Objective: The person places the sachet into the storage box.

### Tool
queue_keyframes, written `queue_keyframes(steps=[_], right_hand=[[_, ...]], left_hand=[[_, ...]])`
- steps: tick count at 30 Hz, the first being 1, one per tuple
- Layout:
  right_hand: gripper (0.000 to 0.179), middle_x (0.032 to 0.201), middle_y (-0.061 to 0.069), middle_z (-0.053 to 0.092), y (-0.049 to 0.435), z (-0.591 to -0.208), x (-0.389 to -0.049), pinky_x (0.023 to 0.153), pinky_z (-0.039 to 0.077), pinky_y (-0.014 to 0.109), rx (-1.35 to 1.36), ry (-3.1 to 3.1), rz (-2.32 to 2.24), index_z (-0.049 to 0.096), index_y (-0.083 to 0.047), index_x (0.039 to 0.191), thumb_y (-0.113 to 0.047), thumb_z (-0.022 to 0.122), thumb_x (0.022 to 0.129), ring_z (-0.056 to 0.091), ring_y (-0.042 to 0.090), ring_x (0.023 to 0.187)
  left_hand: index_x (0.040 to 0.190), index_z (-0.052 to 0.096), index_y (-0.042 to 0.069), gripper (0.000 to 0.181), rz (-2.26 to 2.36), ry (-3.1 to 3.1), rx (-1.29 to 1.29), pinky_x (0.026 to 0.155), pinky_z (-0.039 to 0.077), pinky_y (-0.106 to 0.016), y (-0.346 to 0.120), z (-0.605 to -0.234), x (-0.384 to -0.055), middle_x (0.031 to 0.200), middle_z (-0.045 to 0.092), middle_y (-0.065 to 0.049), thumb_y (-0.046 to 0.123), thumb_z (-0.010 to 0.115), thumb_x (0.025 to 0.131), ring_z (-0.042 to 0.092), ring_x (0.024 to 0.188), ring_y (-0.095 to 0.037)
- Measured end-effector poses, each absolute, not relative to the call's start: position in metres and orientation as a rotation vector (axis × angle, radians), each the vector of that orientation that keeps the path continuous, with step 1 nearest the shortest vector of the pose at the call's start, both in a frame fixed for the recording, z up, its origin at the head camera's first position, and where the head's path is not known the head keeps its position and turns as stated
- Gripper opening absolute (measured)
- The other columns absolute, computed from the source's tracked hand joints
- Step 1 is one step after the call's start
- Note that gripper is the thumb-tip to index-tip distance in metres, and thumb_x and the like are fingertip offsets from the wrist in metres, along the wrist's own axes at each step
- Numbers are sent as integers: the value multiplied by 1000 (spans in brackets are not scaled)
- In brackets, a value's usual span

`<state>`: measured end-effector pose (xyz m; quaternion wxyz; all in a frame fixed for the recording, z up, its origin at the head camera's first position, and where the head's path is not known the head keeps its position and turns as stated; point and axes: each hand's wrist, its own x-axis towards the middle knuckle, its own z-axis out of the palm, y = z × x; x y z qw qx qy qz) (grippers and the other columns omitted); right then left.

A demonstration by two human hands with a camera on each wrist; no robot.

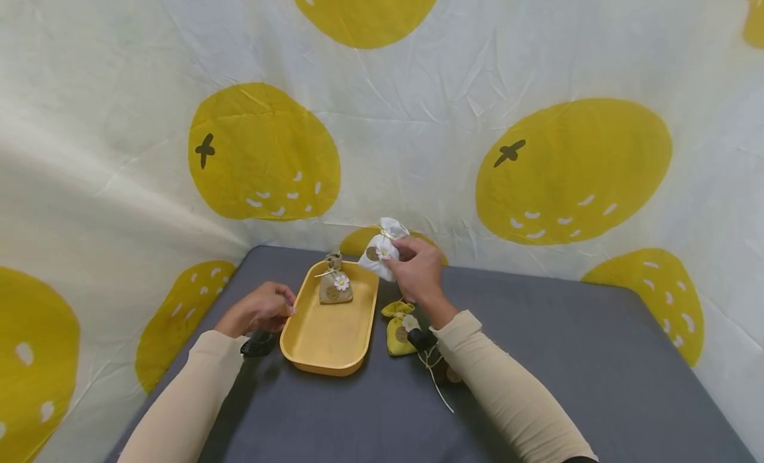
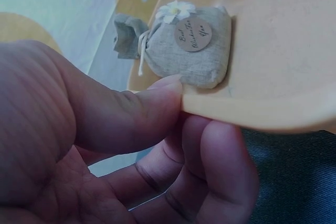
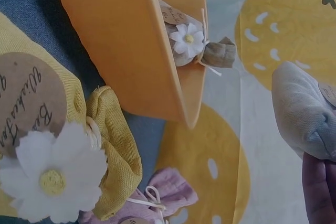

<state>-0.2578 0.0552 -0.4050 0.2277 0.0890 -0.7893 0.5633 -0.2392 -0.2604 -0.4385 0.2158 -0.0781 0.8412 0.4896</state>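
My left hand point(image 1: 262, 308) pinches the left rim of a yellow-orange tray point(image 1: 328, 337), thumb on top and fingers beneath in the left wrist view. Inside the tray's far end lies a grey-beige drawstring sachet point(image 2: 189, 59) with a white flower and a round brown label. A white sachet point(image 1: 382, 254), also with flower and label, is held up by my right hand point(image 1: 418, 267) above the tray's far right corner. Below that hand a yellow sachet point(image 1: 400, 335) rests on the table, right of the tray.
A pink sachet point(image 3: 165, 195) lies beyond the yellow one in the right wrist view. Near my right forearm is a dark brown sachet point(image 1: 444, 372) with a pale cord, partly hidden. The grey table point(image 1: 573, 357) meets a white cloth wall point(image 1: 412, 164) with yellow fruit prints.
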Motion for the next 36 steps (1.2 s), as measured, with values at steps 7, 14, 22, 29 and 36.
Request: queue_keyframes(steps=[7,14,22,29,36], right_hand=[[34,94,17,78,50,-410,-261,75,62,41,266,-2179,1517,81,-4,110,-3,87,77,74,31,83],[32,92,17,78,48,-416,-264,73,62,44,303,-2183,1425,81,-2,107,-1,87,75,74,30,79],[32,89,16,78,43,-424,-268,71,62,45,290,-2194,1334,82,-2,105,-2,88,74,74,31,76],[31,88,13,76,37,-428,-268,71,62,44,282,-2233,1287,82,-5,106,-3,89,75,73,28,76],[31,88,12,76,35,-434,-267,72,62,42,287,-2251,1287,82,-5,107,-3,88,77,72,27,77]], left_hand=[[120,58,-5,23,1364,2330,-226,55,53,-28,-260,-440,-238,78,63,-10,1,62,98,57,58,-14],[118,59,-5,21,1369,2341,-228,54,52,-28,-261,-440,-237,74,60,-7,0,63,97,56,58,-14],[114,60,-3,18,1386,2336,-240,54,52,-29,-260,-442,-235,77,61,-8,-3,62,96,56,59,-16],[114,60,-3,18,1396,2346,-241,54,52,-29,-259,-443,-234,76,62,-9,-1,62,96,56,58,-15],[114,60,-3,19,1417,2342,-241,53,52,-29,-258,-444,-232,75,61,-9,-2,63,96,55,57,-15]])
